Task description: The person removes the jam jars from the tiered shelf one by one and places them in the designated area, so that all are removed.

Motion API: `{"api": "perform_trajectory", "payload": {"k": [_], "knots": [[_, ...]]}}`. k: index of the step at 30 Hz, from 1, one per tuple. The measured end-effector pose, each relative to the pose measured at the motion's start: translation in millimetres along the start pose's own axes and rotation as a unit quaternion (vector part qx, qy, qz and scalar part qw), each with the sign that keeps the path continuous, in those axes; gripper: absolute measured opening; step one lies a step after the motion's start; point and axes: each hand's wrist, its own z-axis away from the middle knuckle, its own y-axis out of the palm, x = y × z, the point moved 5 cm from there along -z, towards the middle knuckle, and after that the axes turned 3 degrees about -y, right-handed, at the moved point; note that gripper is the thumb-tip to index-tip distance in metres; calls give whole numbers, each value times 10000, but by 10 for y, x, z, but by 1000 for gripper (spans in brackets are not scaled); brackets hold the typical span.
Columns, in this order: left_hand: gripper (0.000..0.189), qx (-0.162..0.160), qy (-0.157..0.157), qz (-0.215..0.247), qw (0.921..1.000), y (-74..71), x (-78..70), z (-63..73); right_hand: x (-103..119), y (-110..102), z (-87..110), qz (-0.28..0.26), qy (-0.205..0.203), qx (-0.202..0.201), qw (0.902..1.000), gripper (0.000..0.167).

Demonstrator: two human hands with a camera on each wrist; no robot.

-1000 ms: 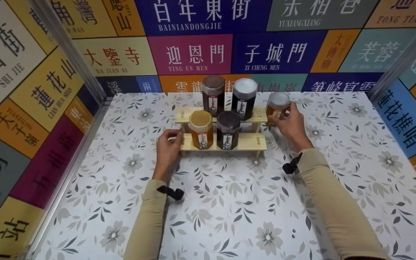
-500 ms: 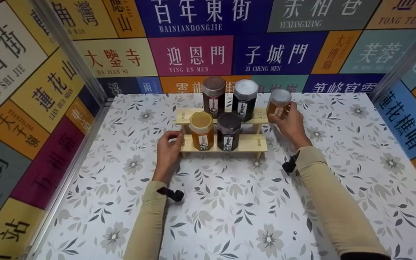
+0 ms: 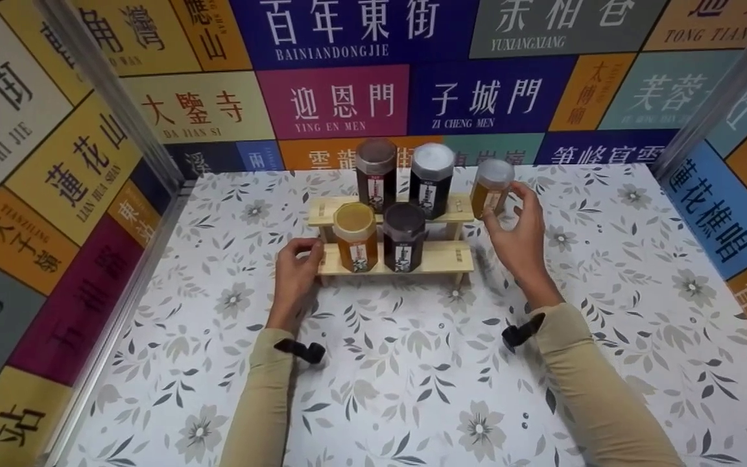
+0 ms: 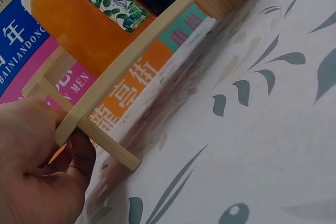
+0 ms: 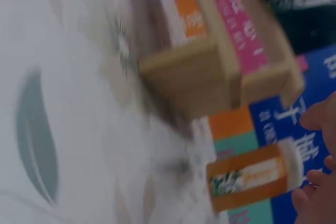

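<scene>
A two-step wooden display rack [image 3: 435, 258] stands on the table. On its lower step are an amber jar [image 3: 355, 237] and a dark jar with a black lid [image 3: 403, 243]. The upper step carries a dark jar with a brown lid [image 3: 377, 181] and a dark jar with a silver lid [image 3: 432, 185]. Beside the rack's right end is a smaller amber jar with a pale lid [image 3: 491, 191]. My right hand [image 3: 519, 240] is at that jar, fingers spread, apart from it in the right wrist view. My left hand [image 4: 42, 166] pinches the lower step's left end.
A white tabletop [image 3: 399, 376] with a leaf and flower print lies under everything. Coloured panels with Chinese lettering [image 3: 334, 97] form the back and side walls, joined by clear corner posts [image 3: 133, 97]. The back wall stands close behind the rack.
My right hand's fingers have spread off the small amber jar, and its wrist has come slightly towards me. My left hand keeps its place on the rack. The head view has shifted slightly.
</scene>
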Motion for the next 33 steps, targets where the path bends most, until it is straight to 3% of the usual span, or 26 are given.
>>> {"api": "perform_trajectory", "payload": {"k": [6, 10, 16, 20, 27, 33], "knots": [[25, -43, 60, 113, 9999, -7, 0, -10, 446, 127, 249, -495, -770, -191, 9956, 49], [25, -71, 136, 84, 9998, -12, -9, -13, 579, 332, 389, -960, -916, 202, 9910, 42], [24, -40, 89, 166, 9998, -3, -3, 6, 630, 664, 579, -1374, -603, 1293, 9802, 45], [25, 15, 15, 108, 9999, -1, 16, 5, 643, 818, 662, -1539, -262, 1708, 9729, 59], [28, 93, -171, 96, 9998, -12, 48, -2, 687, 976, 700, -1347, 192, 1684, 9763, 93], [27, 129, -122, 165, 9997, 4, 50, -15, 659, 1024, 710, -1339, 219, 1479, 9797, 89]]}}
